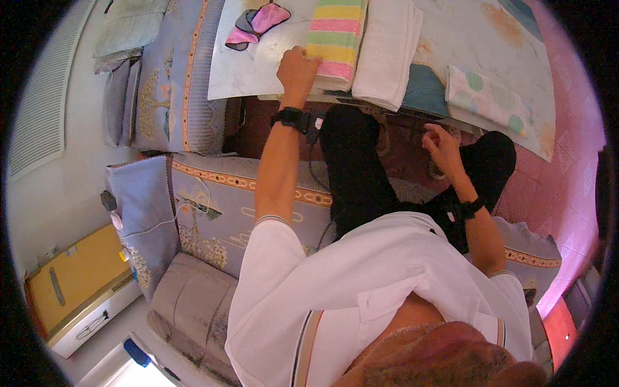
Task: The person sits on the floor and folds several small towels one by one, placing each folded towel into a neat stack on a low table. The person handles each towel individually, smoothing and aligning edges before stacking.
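My left hand [297, 72] is at the near left edge of a folded towel striped in pink, yellow and green [336, 46]. Its thumb touches the towel's side, and its fingers are curled; whether they pinch the cloth is hard to see. Against the right side of the striped towel lies a folded white towel [384, 53]. My right hand [442, 147] hovers near my right knee, holding nothing, with its fingers loosely bent and apart. A folded white towel with green dots [486, 99] lies on the marble-patterned table [464, 34], beyond that hand.
Pink and grey cloths [258, 24] lie at the table's far left. A patterned sofa [232, 203] runs under and beside me, with a cable [159, 223] across its cover. To the left stands a yellow-topped cabinet [82, 275]. Pink floor tiles [522, 188] show at right.
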`<state>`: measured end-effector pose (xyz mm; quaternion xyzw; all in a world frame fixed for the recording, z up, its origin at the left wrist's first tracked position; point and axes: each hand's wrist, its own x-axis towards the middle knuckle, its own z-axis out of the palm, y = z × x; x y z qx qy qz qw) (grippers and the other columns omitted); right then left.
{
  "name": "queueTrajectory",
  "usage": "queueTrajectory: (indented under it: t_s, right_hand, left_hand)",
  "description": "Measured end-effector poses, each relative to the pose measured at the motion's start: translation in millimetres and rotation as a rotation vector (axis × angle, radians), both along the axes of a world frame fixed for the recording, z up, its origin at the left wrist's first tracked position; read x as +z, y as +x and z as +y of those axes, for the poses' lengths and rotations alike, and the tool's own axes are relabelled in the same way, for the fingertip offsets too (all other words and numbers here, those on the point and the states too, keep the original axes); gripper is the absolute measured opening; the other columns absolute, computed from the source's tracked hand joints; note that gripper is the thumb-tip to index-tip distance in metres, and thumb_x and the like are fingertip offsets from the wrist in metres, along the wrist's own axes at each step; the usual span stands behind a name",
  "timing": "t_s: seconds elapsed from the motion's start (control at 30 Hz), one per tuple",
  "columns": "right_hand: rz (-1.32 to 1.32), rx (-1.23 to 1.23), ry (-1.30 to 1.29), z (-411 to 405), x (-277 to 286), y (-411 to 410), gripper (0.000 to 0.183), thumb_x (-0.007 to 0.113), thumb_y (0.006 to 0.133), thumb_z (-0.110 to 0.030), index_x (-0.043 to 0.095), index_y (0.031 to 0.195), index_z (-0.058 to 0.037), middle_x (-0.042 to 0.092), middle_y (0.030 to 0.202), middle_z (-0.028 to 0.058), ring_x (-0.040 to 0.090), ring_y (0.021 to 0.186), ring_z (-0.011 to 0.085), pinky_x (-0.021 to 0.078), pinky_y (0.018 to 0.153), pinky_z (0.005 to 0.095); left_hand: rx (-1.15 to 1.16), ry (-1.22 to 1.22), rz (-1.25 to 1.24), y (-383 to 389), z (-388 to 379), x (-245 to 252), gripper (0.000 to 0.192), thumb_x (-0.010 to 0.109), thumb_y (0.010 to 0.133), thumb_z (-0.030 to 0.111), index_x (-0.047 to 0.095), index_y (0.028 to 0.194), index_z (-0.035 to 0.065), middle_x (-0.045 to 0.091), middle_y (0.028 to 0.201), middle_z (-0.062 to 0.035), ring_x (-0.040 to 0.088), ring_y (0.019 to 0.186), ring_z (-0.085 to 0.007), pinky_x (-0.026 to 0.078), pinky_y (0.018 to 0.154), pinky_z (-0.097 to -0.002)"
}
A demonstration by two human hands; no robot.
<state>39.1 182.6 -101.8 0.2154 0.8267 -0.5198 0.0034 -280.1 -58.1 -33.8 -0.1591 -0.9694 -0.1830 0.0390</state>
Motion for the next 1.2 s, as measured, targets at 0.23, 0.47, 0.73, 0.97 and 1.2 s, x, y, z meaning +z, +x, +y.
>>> queueTrajectory:
  t_s: [0.23, 0.47, 0.73, 0.97, 1.2]
  right_hand:
    - [-0.029, 0.003, -0.011, -1.3, -5.9, 19.5, 0.033, 0.065, 0.090, -0.013, 0.060, 0.121, -0.0046, 0.069, 0.097, 0.0145, 0.067, 0.085, 0.0259, 0.0536, 0.077, 0.0347]
    - [-0.027, 0.007, 0.018, -4.4, 2.5, 28.2, 0.032, 0.064, 0.090, -0.013, 0.060, 0.121, -0.0059, 0.069, 0.097, 0.0146, 0.068, 0.085, 0.0268, 0.0535, 0.075, 0.0357]
    - [0.025, 0.046, 0.038, -9.1, 5.1, 20.4, 0.030, 0.062, 0.092, -0.009, 0.059, 0.121, -0.0040, 0.067, 0.096, 0.0120, 0.066, 0.084, 0.0221, 0.0527, 0.076, 0.0332]
    - [0.149, 0.087, -0.048, -26.7, 36.3, -14.1, 0.032, 0.063, 0.091, -0.008, 0.058, 0.122, -0.0027, 0.066, 0.096, 0.0105, 0.065, 0.086, 0.0208, 0.0521, 0.077, 0.0314]
    - [0.237, -0.021, 0.087, -50.7, 76.8, -74.3, 0.050, 0.072, 0.085, -0.015, 0.052, 0.129, -0.0018, 0.064, 0.110, 0.0170, 0.066, 0.094, 0.0282, 0.0527, 0.082, 0.0365]
  left_hand:
    - [0.031, 0.024, -0.064, -5.4, 1.6, 6.9, 0.036, 0.073, 0.074, 0.033, 0.067, 0.097, 0.0058, 0.067, 0.097, -0.0135, 0.065, 0.093, -0.0329, 0.052, 0.079, -0.0451]
    - [-0.068, 0.147, -0.029, -21.8, -9.0, 3.8, 0.034, 0.074, 0.075, 0.034, 0.066, 0.087, 0.0032, 0.069, 0.083, -0.0118, 0.067, 0.079, -0.0312, 0.053, 0.072, -0.0408]
    - [0.036, 0.590, -0.572, -26.4, -17.7, -9.8, 0.044, 0.073, 0.085, 0.032, 0.066, 0.108, -0.0049, 0.068, 0.094, -0.0103, 0.068, 0.076, -0.0209, 0.058, 0.067, -0.0337]
    - [-0.008, 0.846, -0.887, -19.6, -16.5, 10.9, 0.039, 0.071, 0.089, 0.026, 0.063, 0.113, -0.0043, 0.066, 0.096, -0.0074, 0.066, 0.087, -0.0199, 0.058, 0.073, -0.0331]
    - [-0.604, 0.684, -0.594, -32.5, -3.8, 20.0, 0.033, 0.070, 0.089, 0.017, 0.063, 0.114, -0.0039, 0.067, 0.108, -0.0083, 0.066, 0.095, -0.0234, 0.058, 0.082, -0.0367]
